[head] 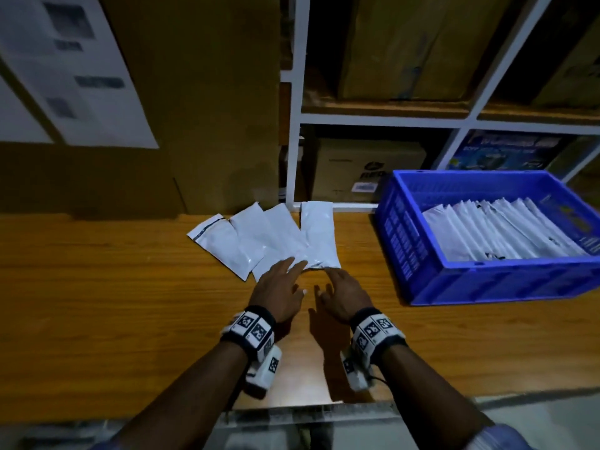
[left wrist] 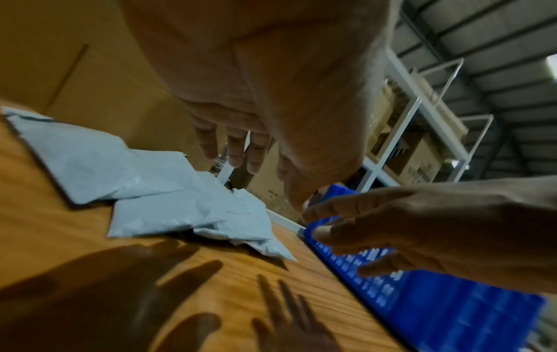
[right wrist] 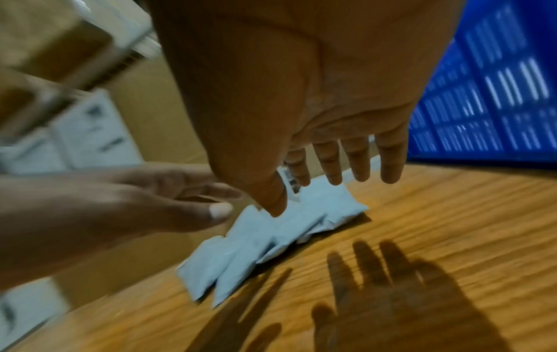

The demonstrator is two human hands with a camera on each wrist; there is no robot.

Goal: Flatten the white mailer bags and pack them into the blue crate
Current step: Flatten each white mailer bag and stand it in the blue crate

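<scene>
Several white mailer bags (head: 276,238) lie fanned out and overlapping on the wooden table (head: 97,303), also seen as the bags (left wrist: 169,190) and the bags (right wrist: 271,238) in the wrist views. The blue crate (head: 422,254) stands to the right with several flat white bags (head: 503,232) stacked inside. My left hand (head: 279,287) hovers with straight, spread fingers over the near ends of the bags. My right hand (head: 341,293) hovers beside it, fingers straight, just short of the rightmost bag. Both hands, the left hand (left wrist: 256,143) and the right hand (right wrist: 331,154), cast shadows on the wood and hold nothing.
Large cardboard boxes (head: 194,92) stand behind the table on the left. A white metal shelf frame (head: 295,125) with more boxes rises at the back right. The table's near edge (head: 292,414) runs below my forearms. The crate wall (right wrist: 497,83) is close on my right.
</scene>
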